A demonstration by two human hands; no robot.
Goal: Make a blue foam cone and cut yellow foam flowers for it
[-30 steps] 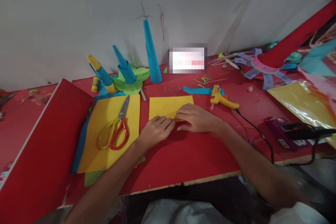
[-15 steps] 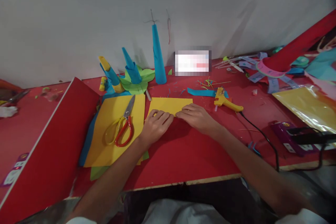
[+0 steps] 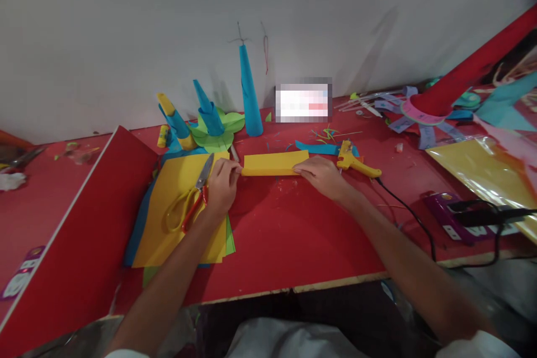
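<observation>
A yellow paper strip [image 3: 274, 163] with a fold along its near edge lies between my hands. My left hand [image 3: 224, 182] pinches its left end, beside the scissors [image 3: 203, 179] that rest on stacked yellow sheets [image 3: 184, 170]. At the strip's right end, the fingers of my right hand [image 3: 321, 176] are closed on the folded edge. A yellow glue gun [image 3: 356, 161] lies just right of that hand, with blue paper [image 3: 314, 147] beside it. Behind the strip, a tall blue paper cone [image 3: 250, 95] stands upright.
Smaller blue cones [image 3: 210, 114] stand on green paper leaves at the back left. A red board [image 3: 84, 224] rises on the left. To the right are a purple power strip [image 3: 457, 218], a black cord, a plastic-wrapped yellow pack [image 3: 478, 170] and a red cone [image 3: 478, 78].
My hands have moved apart to the two ends of the yellow paper. Its near edge now shows a folded band. My left hand now overlaps the scissors, and the view has shifted slightly.
</observation>
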